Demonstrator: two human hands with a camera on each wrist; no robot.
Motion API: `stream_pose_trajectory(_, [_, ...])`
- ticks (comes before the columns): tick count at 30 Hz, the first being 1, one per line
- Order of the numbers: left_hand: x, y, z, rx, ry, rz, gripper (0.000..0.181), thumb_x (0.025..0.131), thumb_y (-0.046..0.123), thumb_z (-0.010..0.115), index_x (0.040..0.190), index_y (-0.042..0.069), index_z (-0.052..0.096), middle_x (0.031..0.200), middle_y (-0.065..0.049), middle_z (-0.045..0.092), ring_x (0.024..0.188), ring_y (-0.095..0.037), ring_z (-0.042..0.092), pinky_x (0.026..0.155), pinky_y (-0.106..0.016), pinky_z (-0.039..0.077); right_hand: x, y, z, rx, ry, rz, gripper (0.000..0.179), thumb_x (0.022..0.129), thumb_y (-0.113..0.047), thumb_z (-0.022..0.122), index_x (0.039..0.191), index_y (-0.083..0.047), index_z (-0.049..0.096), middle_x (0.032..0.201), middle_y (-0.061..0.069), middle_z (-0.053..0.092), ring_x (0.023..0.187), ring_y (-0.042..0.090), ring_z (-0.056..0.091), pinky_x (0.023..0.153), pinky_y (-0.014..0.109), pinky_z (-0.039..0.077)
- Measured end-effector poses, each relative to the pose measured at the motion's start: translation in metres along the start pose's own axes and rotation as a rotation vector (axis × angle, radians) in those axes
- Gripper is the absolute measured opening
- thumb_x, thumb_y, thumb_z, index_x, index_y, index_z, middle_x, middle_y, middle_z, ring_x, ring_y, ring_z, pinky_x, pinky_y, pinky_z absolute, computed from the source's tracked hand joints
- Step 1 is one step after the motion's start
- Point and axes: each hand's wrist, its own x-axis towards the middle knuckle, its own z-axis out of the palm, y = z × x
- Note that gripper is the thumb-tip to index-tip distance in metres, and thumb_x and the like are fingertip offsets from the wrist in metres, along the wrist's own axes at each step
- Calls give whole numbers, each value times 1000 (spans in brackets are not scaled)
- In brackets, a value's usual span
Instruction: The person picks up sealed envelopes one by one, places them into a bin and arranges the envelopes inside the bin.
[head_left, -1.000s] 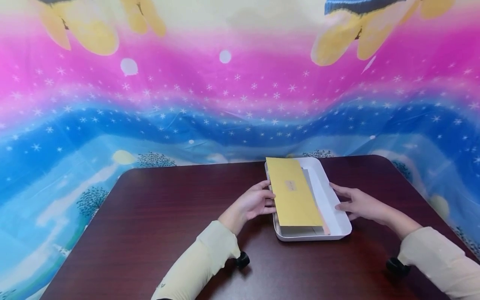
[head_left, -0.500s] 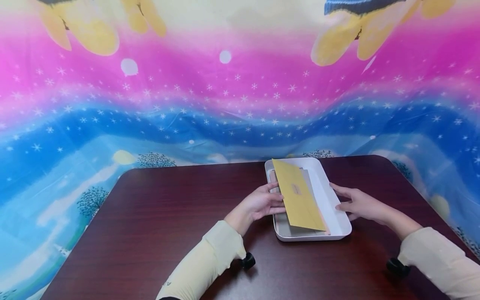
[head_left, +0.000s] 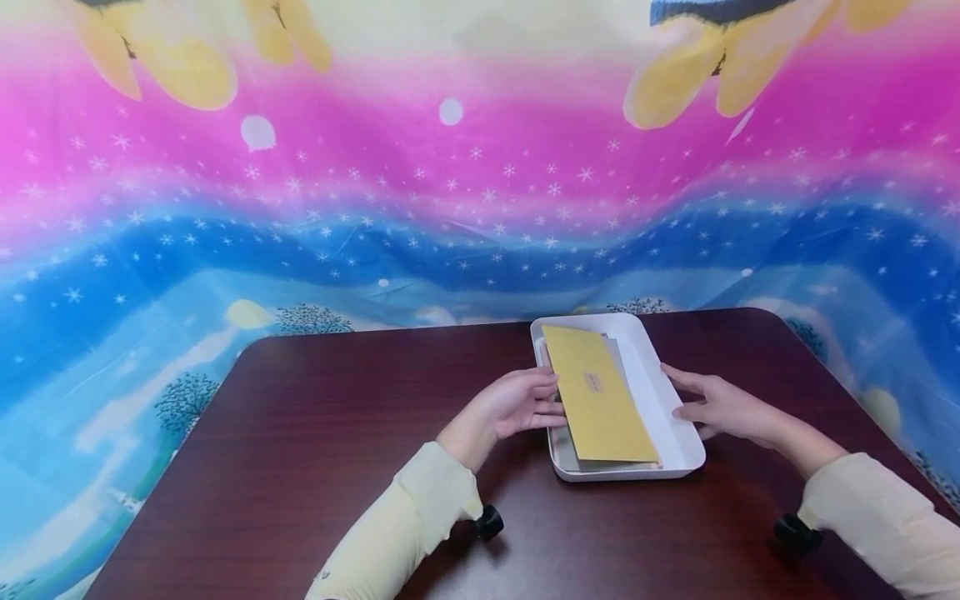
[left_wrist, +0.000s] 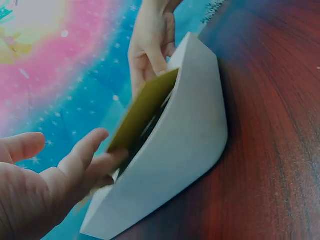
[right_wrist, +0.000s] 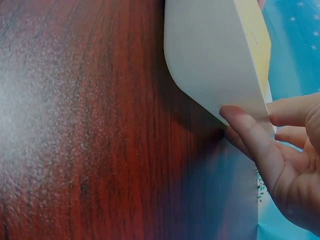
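Observation:
A yellow envelope [head_left: 600,396] with a small label lies tilted on a grey sheet inside a white tray [head_left: 671,425] in the head view. My left hand [head_left: 517,402] is at its left side, over the tray's near-left rim, with fingers extended and some fingertips hidden behind the envelope's edge. The left wrist view shows the left thumb apart, while blurred fingertips touch the envelope [left_wrist: 142,110] near the rim. On the opposite side my right hand [head_left: 723,407] rests its fingertips against the tray's outer wall. The right wrist view has those fingers [right_wrist: 250,127] nearly straight at the tray's side.
The tray stands on a dark reddish-brown table [head_left: 360,417], towards its far right part. Behind the table hangs a printed cloth [head_left: 420,200] in pink and blue. Black wrist devices [head_left: 489,522] are worn under both pale sleeves.
The envelope first slid right and tipped over the tray, then settled lower and flatter in it. My left hand moved right, then drew slightly back left. The right hand stays put.

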Motion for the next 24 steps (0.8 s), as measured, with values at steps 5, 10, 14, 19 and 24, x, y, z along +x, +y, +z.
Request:
stream_pose_trajectory(5, [-7, 7, -5, 20, 7, 21, 62, 108, 9, 41, 162, -1, 13, 159, -28, 31, 139, -51, 39, 112, -56, 36, 0, -2, 0, 2, -5, -2, 83, 100, -2, 63, 161, 4, 7, 156, 42, 17, 114, 40, 63, 79, 48, 60])
stream_pose_trajectory(10, [-16, 13, -14, 8, 18, 38, 62, 108, 9, 41, 163, 1, 12, 163, -27, 26, 140, -51, 40, 111, -55, 36, 2, -3, -1, 2, -6, 5, 83, 100, -2, 63, 161, 3, 7, 156, 42, 17, 114, 40, 63, 79, 48, 60])
stream_pose_trajectory(14, [-26, 16, -23, 4, 13, 57, 61, 110, 11, 40, 163, 1, 12, 165, -26, 21, 142, -50, 38, 114, -54, 34, 3, -2, -2, -5, -9, 5, 84, 100, -2, 63, 161, 4, 7, 156, 42, 16, 115, 41, 63, 79, 48, 60])
stream_pose_trajectory(19, [-37, 17, -35, 18, -10, 66, 58, 111, 14, 39, 163, 3, 16, 165, -25, 23, 142, -48, 38, 115, -54, 33, 1, 2, -3, -17, 4, 7, 84, 99, -3, 64, 161, 3, 7, 157, 42, 17, 116, 42, 62, 79, 48, 61])
stream_pose_trajectory(24, [-50, 16, -58, 96, -12, 83, 57, 111, 16, 38, 163, 3, 18, 164, -25, 24, 143, -46, 37, 115, -57, 32, -3, 7, -3, -40, 13, -10, 85, 99, -6, 66, 161, 5, 8, 156, 42, 18, 118, 44, 61, 79, 48, 61])
